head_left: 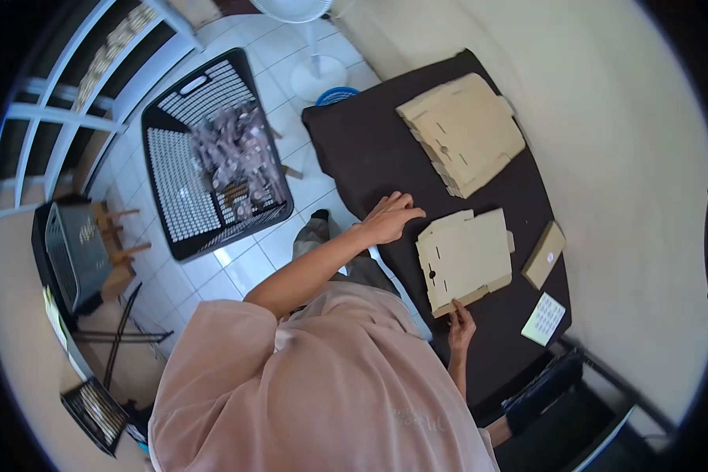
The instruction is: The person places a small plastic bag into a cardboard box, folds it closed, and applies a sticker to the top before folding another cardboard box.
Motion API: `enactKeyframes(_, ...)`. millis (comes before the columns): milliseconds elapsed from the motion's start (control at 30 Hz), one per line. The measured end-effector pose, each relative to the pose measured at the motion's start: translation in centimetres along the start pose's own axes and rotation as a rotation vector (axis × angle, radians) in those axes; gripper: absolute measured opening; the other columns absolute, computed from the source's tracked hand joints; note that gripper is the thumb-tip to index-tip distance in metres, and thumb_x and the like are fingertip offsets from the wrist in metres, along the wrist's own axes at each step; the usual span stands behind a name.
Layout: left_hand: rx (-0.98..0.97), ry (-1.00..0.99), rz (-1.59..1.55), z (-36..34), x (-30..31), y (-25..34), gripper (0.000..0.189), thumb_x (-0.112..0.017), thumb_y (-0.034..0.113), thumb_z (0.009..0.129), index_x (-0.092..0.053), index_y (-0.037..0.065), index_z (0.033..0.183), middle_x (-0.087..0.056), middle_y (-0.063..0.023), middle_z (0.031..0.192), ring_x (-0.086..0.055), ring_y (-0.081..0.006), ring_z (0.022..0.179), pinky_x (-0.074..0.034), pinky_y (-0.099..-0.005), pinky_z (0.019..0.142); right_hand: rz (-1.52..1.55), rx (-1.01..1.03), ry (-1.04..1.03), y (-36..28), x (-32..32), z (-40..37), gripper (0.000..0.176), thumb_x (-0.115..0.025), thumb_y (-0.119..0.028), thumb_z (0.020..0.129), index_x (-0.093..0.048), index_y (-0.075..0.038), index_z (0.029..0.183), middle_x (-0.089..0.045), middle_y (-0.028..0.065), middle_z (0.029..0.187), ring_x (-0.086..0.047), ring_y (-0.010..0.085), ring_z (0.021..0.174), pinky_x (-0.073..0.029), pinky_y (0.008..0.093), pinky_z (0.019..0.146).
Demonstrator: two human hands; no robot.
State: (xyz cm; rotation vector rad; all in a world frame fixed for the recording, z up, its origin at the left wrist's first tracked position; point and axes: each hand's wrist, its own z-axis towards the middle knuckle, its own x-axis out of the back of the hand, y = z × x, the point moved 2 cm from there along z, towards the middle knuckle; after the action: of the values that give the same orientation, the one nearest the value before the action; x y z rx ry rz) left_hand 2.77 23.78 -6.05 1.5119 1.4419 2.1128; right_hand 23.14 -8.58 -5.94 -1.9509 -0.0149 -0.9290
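— What is hard to make out in the head view?

— The person's pink shirt fills the bottom and hides most of the right arm. The stack of flat blanks (464, 134) cannot be counted sheet by sheet, and the contents of the black basket (182, 200) on the floor are blurred.

— What can be counted?

— There are two hands, one loose cardboard blank (466, 256), one stack, one small folded box (544, 253) and one sticker sheet (544, 318), all on the dark tabletop (370, 149).

— Where does the blank lie, and which way?

— It lies flat mid-table, near the person's edge. It is almost square and looks slightly longer across the tabletop, from that edge toward the wall edge.

— And the hands?

— The left hand (389, 219) rests released, fingers spread on the tabletop just beside the blank's far corner. The right hand (460, 324) touches the blank's near corner with its fingertips; whether it grips cannot be told.
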Motion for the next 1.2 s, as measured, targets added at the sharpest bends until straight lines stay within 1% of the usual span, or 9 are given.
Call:
enactKeyframes(133, -0.221, -0.198, 0.139, 3.1, -1.7, 0.4, 0.049, -0.058, -0.004, 0.077, -0.066, 0.019, 0.12, -0.051, -0.0062, 0.102, -0.048, -0.0254, 0.099, -0.041, -0.0388, 0.081, 0.07, -0.057, -0.032, -0.5, 0.3, -0.2, 0.029, -0.064, -0.002, 0.086, -0.07, -0.004, 0.114, -0.057, 0.0084, 0.078, -0.056, 0.0152, 0.066, -0.046, 0.0271, 0.061)
enactKeyframes(333, -0.276, -0.36, 0.029, 6.0, -3.2, 0.2, 0.018, -0.066, 0.012, 0.085, -0.074, 0.015, 0.101, -0.054, -0.006, 0.095, -0.051, -0.0256, 0.097, -0.042, -0.039, 0.083, -0.149, -0.025, 0.094, -2.9, -0.3, -0.8, 0.023, -0.065, 0.004, 0.082, -0.073, -0.003, 0.102, -0.064, 0.0123, 0.083, -0.064, 0.0162, 0.072, -0.05, 0.0284, 0.065)
enactKeyframes(433, -0.288, -0.406, -0.241, 7.3, -3.2, -0.6, 0.014, -0.064, 0.017, 0.092, -0.072, 0.011, 0.102, -0.061, -0.0063, 0.1, -0.059, -0.0232, 0.096, -0.048, -0.0372, 0.082, 0.412, -0.117, 0.07, -0.2, -0.3, -1.0, 0.017, -0.068, 0.0, 0.085, -0.072, 0.002, 0.101, -0.067, 0.0094, 0.09, -0.067, 0.0192, 0.079, -0.055, 0.0296, 0.07)
enactKeyframes(500, 0.248, -0.563, -0.66, 7.5, -3.2, -0.6, 0.023, -0.058, 0.024, 0.098, -0.066, 0.005, 0.107, -0.065, -0.0085, 0.103, -0.065, -0.0221, 0.094, -0.054, -0.0353, 0.079, 0.697, -0.262, 0.114, 1.1, 0.2, -1.4, 0.016, -0.065, 0.0, 0.088, -0.07, 0.003, 0.103, -0.067, 0.01, 0.092, -0.068, 0.0228, 0.085, -0.056, 0.0324, 0.074)
enactKeyframes(667, 0.386, -0.554, -0.976, 6.9, -4.8, 3.3, 0.029, -0.053, 0.025, 0.101, -0.06, 0.0, 0.114, -0.064, -0.0111, 0.104, -0.066, -0.0198, 0.096, -0.058, -0.0328, 0.08, 1.495, -0.288, 0.176, 2.3, -1.0, -1.9, 0.014, -0.06, -0.006, 0.094, -0.063, 0.0, 0.107, -0.066, 0.0147, 0.104, -0.068, 0.0349, 0.098, -0.057, 0.0475, 0.086)
enactKeyframes(800, 0.467, -0.487, -1.0, 6.1, -6.0, 3.9, 0.031, -0.057, 0.024, 0.099, -0.061, -0.003, 0.115, -0.065, -0.01, 0.102, -0.067, -0.0185, 0.091, -0.058, -0.0336, 0.082, 1.655, -0.287, 0.279, 2.7, -2.7, -1.9, 0.015, -0.058, -0.011, 0.096, -0.061, -0.002, 0.107, -0.067, 0.0145, 0.105, -0.068, 0.0352, 0.099, -0.056, 0.0484, 0.088)
enactKeyframes(967, 0.367, -0.478, -0.531, 5.2, -6.6, 3.8, 0.023, -0.063, 0.018, 0.094, -0.07, -0.001, 0.104, -0.069, -0.0082, 0.093, -0.065, -0.0164, 0.08, -0.052, -0.0291, 0.074, 1.203, -0.504, 0.254, 1.4, -2.8, -1.8, 0.028, -0.067, -0.016, 0.091, -0.067, -0.001, 0.115, -0.07, 0.0113, 0.106, -0.068, 0.0208, 0.088, -0.055, 0.031, 0.082)
enactKeyframes(1067, 0.236, -0.501, -0.18, 5.0, -6.5, 4.7, 0.015, -0.068, 0.014, 0.088, -0.073, 0.0, 0.094, -0.069, -0.0102, 0.096, -0.064, -0.0176, 0.081, -0.05, -0.0297, 0.075, 0.509, -0.445, 0.35, -0.6, -2.3, -1.1, 0.023, -0.07, -0.017, 0.088, -0.074, -0.001, 0.103, -0.07, 0.0095, 0.107, -0.068, 0.0192, 0.088, -0.054, 0.0309, 0.084)
enactKeyframes(1200, 0.207, -0.509, -0.235, 4.2, -7.8, 3.5, 0.016, -0.07, 0.014, 0.087, -0.073, 0.0, 0.095, -0.068, -0.0121, 0.1, -0.065, -0.0191, 0.086, -0.051, -0.0303, 0.077, 0.234, -0.349, 0.545, -1.7, -3.3, -1.0, 0.02, -0.074, -0.018, 0.082, -0.076, -0.006, 0.099, -0.067, 0.017, 0.113, -0.067, 0.0259, 0.099, -0.053, 0.0333, 0.086)
